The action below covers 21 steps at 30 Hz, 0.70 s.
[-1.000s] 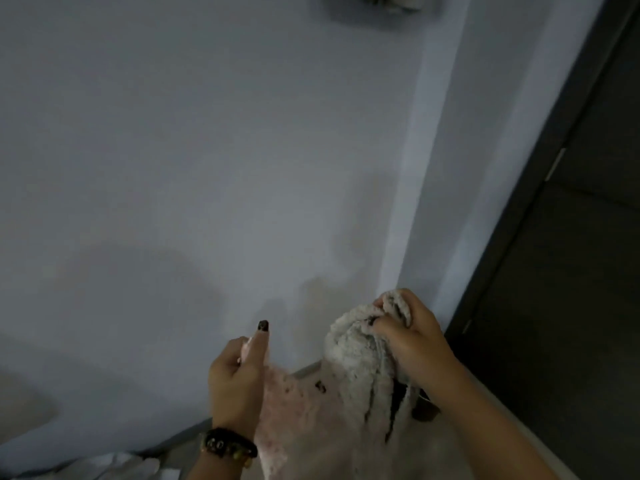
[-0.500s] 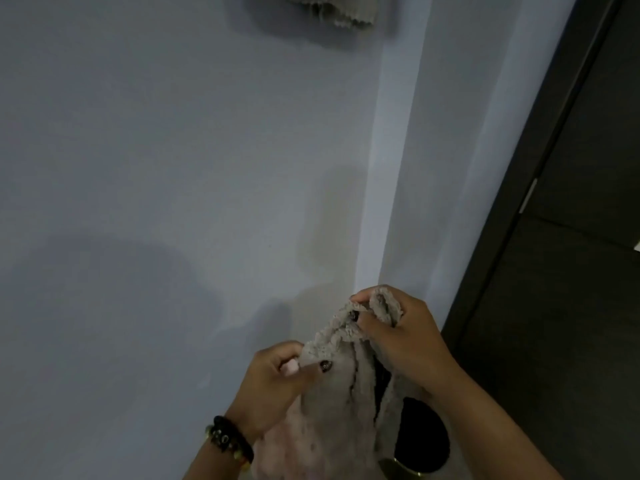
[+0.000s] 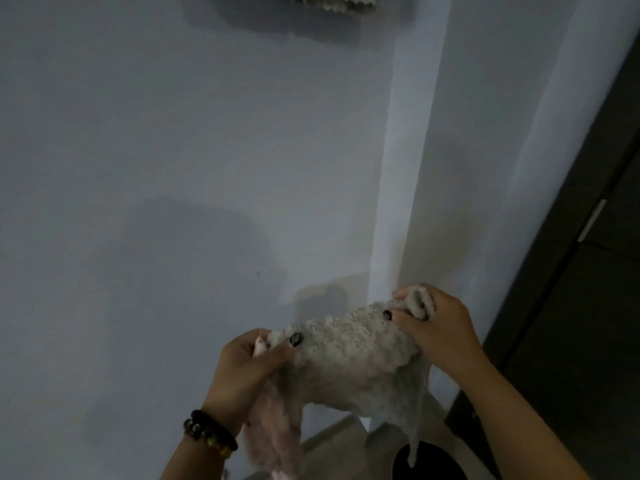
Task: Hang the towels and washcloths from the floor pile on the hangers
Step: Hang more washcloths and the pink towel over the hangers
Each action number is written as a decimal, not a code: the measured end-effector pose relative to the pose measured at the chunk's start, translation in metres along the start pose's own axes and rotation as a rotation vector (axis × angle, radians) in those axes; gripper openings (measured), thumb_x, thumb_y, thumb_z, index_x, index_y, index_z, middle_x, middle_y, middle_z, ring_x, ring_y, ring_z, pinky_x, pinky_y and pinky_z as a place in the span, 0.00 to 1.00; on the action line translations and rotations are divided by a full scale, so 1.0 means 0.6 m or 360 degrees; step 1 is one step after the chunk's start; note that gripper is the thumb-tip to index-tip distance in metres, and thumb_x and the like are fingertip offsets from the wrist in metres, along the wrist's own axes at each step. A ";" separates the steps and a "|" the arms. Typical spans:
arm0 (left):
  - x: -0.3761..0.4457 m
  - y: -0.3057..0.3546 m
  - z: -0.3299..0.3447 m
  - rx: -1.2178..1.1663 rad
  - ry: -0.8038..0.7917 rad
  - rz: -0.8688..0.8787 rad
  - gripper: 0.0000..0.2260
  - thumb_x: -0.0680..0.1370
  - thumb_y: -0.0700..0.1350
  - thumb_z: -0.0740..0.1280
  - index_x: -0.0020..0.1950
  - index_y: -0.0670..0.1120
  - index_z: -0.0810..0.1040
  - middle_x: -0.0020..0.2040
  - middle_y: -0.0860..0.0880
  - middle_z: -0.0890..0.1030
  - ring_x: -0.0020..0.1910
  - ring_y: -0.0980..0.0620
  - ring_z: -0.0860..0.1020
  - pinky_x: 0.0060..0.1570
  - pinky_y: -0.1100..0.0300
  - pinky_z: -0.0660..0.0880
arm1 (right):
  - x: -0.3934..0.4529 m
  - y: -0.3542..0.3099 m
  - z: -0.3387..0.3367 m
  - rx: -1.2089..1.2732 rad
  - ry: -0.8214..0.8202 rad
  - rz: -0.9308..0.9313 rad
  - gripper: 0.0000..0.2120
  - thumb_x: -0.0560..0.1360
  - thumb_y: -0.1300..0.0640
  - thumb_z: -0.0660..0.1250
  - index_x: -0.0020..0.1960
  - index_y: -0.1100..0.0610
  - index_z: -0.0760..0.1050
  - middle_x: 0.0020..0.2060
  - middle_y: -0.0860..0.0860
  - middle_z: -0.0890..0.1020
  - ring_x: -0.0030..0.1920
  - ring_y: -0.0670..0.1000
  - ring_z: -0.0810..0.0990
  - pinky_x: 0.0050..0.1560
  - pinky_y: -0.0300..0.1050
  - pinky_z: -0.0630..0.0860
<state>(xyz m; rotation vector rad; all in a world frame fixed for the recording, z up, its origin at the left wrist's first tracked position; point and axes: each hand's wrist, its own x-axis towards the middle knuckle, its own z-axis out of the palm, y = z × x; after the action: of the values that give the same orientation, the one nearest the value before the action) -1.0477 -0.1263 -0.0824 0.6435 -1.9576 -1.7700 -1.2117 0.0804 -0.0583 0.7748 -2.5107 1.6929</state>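
Note:
A fluffy beige washcloth (image 3: 356, 355) is stretched between both hands in front of the wall. My left hand (image 3: 246, 372) pinches its left top corner, together with a pale pink cloth (image 3: 273, 434) that hangs down below that hand. My right hand (image 3: 433, 327) grips the right top corner, bunched in its fingers. At the top edge of the view, the fringed hem of another hanging cloth (image 3: 339, 1) shows against the wall. No hanger is in view.
A plain light wall (image 3: 173, 168) fills most of the view, with a corner edge (image 3: 398, 185) in the middle. A dark door (image 3: 588, 306) stands at the right. A dark round object (image 3: 429, 462) sits on the floor below the cloth.
My left hand came up and took the washcloth's left corner, then both hands pulled apart and spread the cloth flat. The view tilted upward, bringing the hanging cloth into sight.

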 end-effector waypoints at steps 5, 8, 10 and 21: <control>0.009 0.014 0.024 0.0657 0.0237 0.0110 0.11 0.70 0.44 0.76 0.36 0.41 0.75 0.29 0.46 0.76 0.27 0.56 0.71 0.29 0.64 0.68 | 0.086 0.039 -0.024 -0.0068 -0.0116 -0.0139 0.08 0.70 0.64 0.73 0.45 0.53 0.82 0.42 0.43 0.84 0.43 0.38 0.80 0.41 0.31 0.76; 0.009 0.017 0.055 0.0925 0.0453 0.0060 0.11 0.71 0.45 0.75 0.37 0.44 0.74 0.29 0.51 0.78 0.27 0.57 0.74 0.27 0.65 0.69 | 0.132 0.056 -0.041 -0.0255 -0.0134 -0.0349 0.04 0.71 0.62 0.73 0.42 0.54 0.82 0.38 0.46 0.84 0.39 0.44 0.81 0.39 0.39 0.77; 0.009 0.014 0.080 0.1113 0.0557 0.0003 0.10 0.72 0.47 0.73 0.38 0.48 0.73 0.31 0.52 0.79 0.30 0.56 0.76 0.29 0.62 0.70 | 0.158 0.066 -0.048 -0.0423 -0.0131 -0.0474 0.02 0.73 0.59 0.72 0.42 0.53 0.80 0.36 0.49 0.83 0.37 0.49 0.81 0.37 0.49 0.78; 0.015 -0.016 0.143 0.0577 0.0465 -0.0243 0.08 0.73 0.48 0.73 0.51 0.55 0.79 0.39 0.58 0.85 0.42 0.64 0.81 0.43 0.70 0.75 | 0.164 0.024 -0.012 -0.0245 -0.0786 -0.0623 0.05 0.73 0.60 0.70 0.40 0.52 0.79 0.36 0.44 0.81 0.41 0.41 0.78 0.40 0.33 0.73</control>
<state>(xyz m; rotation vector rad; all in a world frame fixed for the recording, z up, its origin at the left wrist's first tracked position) -1.1052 -0.0638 -0.1002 1.1302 -2.0768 -1.3127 -1.3058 0.0526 -0.0399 1.7048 -2.4799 1.2810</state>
